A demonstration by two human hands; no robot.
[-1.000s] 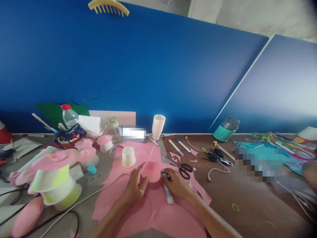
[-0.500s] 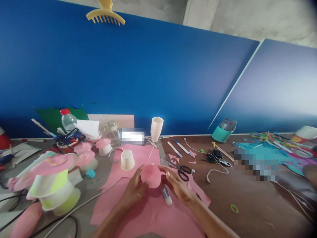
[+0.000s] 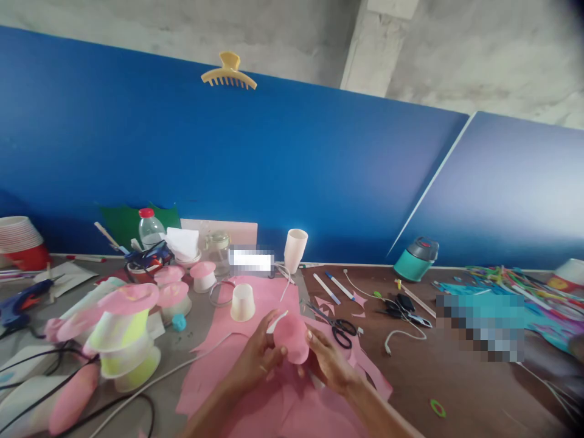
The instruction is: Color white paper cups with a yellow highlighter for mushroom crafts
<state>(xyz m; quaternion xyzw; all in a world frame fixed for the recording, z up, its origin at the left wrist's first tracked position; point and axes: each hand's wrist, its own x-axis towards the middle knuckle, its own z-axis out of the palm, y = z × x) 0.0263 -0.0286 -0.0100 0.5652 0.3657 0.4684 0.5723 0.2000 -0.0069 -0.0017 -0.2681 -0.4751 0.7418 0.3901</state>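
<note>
Between my two hands is a pink paper circle [image 3: 291, 338] with a slightly wavy edge. My left hand [image 3: 263, 350] closes on its left side, thumb on the front face. My right hand [image 3: 329, 360] grips its right edge with the thumb. A thin white strip [image 3: 278, 321] curls out at the upper left of the circle; whether it is part of it I cannot tell. Pink sheets [image 3: 214, 377] lie under my hands. Just beyond stands an upside-down white paper cup [image 3: 243, 302]. Black-handled scissors [image 3: 343, 333] rest to the right, among pink scraps [image 3: 325, 304].
On the left stand several pink-topped cups [image 3: 203, 277], stacked cup shapes [image 3: 125, 340] and a blue glue gun [image 3: 20, 307]. A white cable [image 3: 168, 374] crosses there. Behind are a tall cup [image 3: 295, 250] and two pens [image 3: 326, 288]. A teal flask [image 3: 415, 261] stands right.
The view has tilted up and shifted left. The circle has turned in my hands, and the white strip now shows at its edge. A marker-like tube below the circle is now mostly hidden.
</note>
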